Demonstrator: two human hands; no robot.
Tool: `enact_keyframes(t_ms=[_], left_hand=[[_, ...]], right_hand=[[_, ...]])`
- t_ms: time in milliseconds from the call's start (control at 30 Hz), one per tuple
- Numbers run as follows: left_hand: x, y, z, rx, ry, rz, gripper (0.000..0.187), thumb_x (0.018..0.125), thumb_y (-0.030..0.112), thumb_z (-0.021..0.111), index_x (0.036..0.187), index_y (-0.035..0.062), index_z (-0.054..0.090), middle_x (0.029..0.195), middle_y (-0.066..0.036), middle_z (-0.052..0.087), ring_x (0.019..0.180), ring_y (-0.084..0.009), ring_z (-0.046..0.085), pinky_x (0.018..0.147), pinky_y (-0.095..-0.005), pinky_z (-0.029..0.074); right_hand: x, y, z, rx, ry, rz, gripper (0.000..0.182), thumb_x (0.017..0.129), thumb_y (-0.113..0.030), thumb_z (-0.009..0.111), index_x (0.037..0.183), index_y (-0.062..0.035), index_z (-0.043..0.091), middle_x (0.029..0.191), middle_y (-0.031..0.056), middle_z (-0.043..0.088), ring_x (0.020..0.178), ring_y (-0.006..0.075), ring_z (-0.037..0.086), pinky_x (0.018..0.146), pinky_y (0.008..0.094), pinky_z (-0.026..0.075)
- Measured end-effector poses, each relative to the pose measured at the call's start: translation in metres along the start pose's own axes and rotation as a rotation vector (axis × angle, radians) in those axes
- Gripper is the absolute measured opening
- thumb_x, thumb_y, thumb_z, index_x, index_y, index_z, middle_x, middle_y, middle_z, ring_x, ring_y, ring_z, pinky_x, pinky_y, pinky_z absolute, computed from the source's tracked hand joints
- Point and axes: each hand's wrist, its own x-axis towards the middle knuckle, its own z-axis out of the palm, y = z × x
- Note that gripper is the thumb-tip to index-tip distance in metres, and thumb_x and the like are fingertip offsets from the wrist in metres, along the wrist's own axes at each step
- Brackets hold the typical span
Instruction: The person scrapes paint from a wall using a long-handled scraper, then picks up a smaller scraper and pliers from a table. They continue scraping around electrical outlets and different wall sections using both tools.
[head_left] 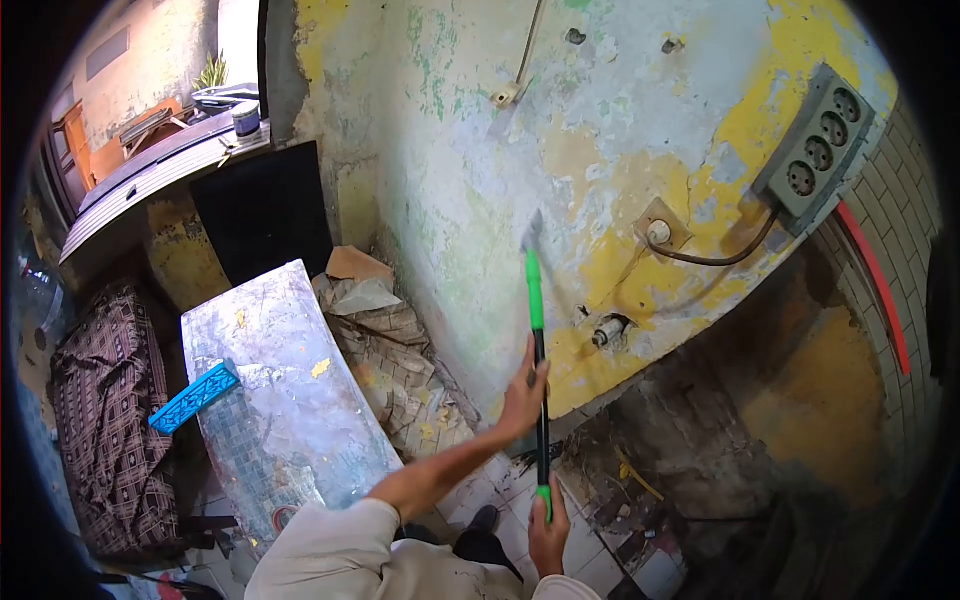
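Note:
A long-handled scraper (541, 370) with a green and black handle stands nearly upright in front of me. Its flat metal blade (533, 230) is at the peeling wall (450, 200), seemingly touching it. My left hand (525, 395) is wrapped round the black middle of the handle. Lower down, my right hand (548, 535) grips the green end. Patches of white, pale green and yellow paint show on the wall around the blade. To the right of the scraper, a pipe fitting (608, 330) sticks out of the wall.
A power strip (818, 150) is mounted at right, its cable (720, 260) running to a wall socket (659, 231). A worn table (290, 400) bears a blue plastic piece (195, 397). Debris (390, 350) lies along the wall's foot. Patterned cloth (110, 420) covers something at left.

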Motion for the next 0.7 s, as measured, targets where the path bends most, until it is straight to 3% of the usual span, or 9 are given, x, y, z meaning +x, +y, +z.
enact_keyframes(t_ms=[33, 100, 133, 267, 333, 433, 500, 633, 700], left_hand=[[-0.018, 0.002, 0.003, -0.035, -0.058, -0.046, 0.073, 0.117, 0.042, 0.051, 0.177, 0.0211, 0.014, 0.075, 0.001, 0.054, 0.068, -0.0098, 0.053, 0.064, -0.0299, 0.047], [-0.031, 0.009, 0.000, -0.082, -0.066, -0.078, 0.072, 0.117, 0.040, 0.051, 0.177, 0.0215, 0.015, 0.074, 0.001, 0.053, 0.068, -0.0092, 0.052, 0.063, -0.0294, 0.046], [-0.025, 0.012, -0.003, -0.123, -0.067, -0.082, 0.071, 0.117, 0.038, 0.051, 0.177, 0.0219, 0.015, 0.074, 0.002, 0.052, 0.067, -0.0086, 0.051, 0.062, -0.0289, 0.045], [0.025, 0.019, -0.032, -0.209, -0.017, -0.096, 0.068, 0.117, 0.035, 0.052, 0.176, 0.0217, 0.021, 0.072, 0.003, 0.050, 0.064, -0.0079, 0.047, 0.060, -0.0267, 0.043], [0.072, 0.021, -0.055, -0.201, 0.013, -0.087, 0.069, 0.116, 0.035, 0.054, 0.175, 0.0184, 0.023, 0.071, 0.003, 0.051, 0.064, -0.0076, 0.049, 0.060, -0.0271, 0.043], [0.163, 0.024, -0.090, -0.132, 0.083, 0.039, 0.074, 0.115, 0.039, 0.056, 0.174, 0.0096, 0.023, 0.076, 0.001, 0.052, 0.068, -0.0078, 0.053, 0.061, -0.0284, 0.045], [0.225, 0.022, -0.116, -0.083, 0.139, 0.086, 0.074, 0.115, 0.041, 0.056, 0.173, 0.0077, 0.025, 0.074, 0.000, 0.054, 0.068, -0.0083, 0.054, 0.061, -0.0290, 0.046], [0.342, 0.016, -0.180, 0.062, 0.282, 0.079, 0.074, 0.112, 0.044, 0.059, 0.170, 0.0058, 0.034, 0.074, -0.001, 0.059, 0.067, -0.0109, 0.057, 0.063, -0.0321, 0.049], [0.390, 0.017, -0.220, 0.108, 0.298, -0.004, 0.071, 0.111, 0.043, 0.059, 0.169, 0.0065, 0.038, 0.075, -0.002, 0.060, 0.068, -0.0116, 0.058, 0.063, -0.0328, 0.049]], right_hand=[[-0.008, -0.010, -0.001, -0.004, 0.002, 0.004, 0.055, 0.115, -0.023, 0.055, 0.164, -0.0007, 0.045, 0.139, 0.0169, 0.068, 0.105, 0.0180, 0.065, 0.092, 0.0318, 0.054], [-0.034, -0.030, -0.002, -0.038, 0.014, 0.084, 0.057, 0.114, -0.020, 0.055, 0.167, -0.0046, 0.041, 0.083, -0.0037, 0.053, 0.067, 0.0049, 0.045, 0.056, 0.0243, 0.039], [-0.029, -0.026, 0.004, -0.033, 0.017, 0.091, 0.057, 0.114, -0.020, 0.055, 0.167, -0.0046, 0.041, 0.083, -0.0037, 0.053, 0.067, 0.0049, 0.045, 0.056, 0.0243, 0.039], [0.009, -0.031, 0.038, -0.126, -0.011, -0.018, 0.055, 0.114, -0.019, 0.055, 0.165, -0.0028, 0.043, 0.088, -0.0010, 0.058, 0.068, 0.0058, 0.047, 0.058, 0.0266, 0.042], [0.051, -0.055, 0.064, -0.087, -0.026, -0.110, 0.051, 0.113, -0.015, 0.059, 0.161, -0.0007, 0.049, 0.141, 0.0258, 0.069, 0.123, 0.0283, 0.070, 0.101, 0.0356, 0.054], [0.133, -0.100, 0.101, -0.044, -0.080, -0.279, 0.050, 0.113, -0.012, 0.059, 0.160, -0.0005, 0.049, 0.145, 0.0270, 0.066, 0.128, 0.0301, 0.069, 0.104, 0.0362, 0.053], [0.190, -0.107, 0.135, -0.033, -0.072, -0.427, 0.050, 0.114, -0.016, 0.058, 0.161, -0.0011, 0.048, 0.144, 0.0238, 0.068, 0.124, 0.0212, 0.067, 0.100, 0.0324, 0.053], [0.294, -0.138, 0.215, 0.075, -0.150, -0.468, 0.051, 0.114, -0.021, 0.058, 0.160, 0.0001, 0.048, 0.137, 0.0251, 0.070, 0.123, 0.0216, 0.068, 0.099, 0.0321, 0.053], [0.329, -0.168, 0.245, 0.092, -0.245, -0.364, 0.052, 0.113, -0.024, 0.058, 0.157, 0.0032, 0.050, 0.145, 0.0302, 0.065, 0.134, 0.0406, 0.065, 0.109, 0.0420, 0.051]])
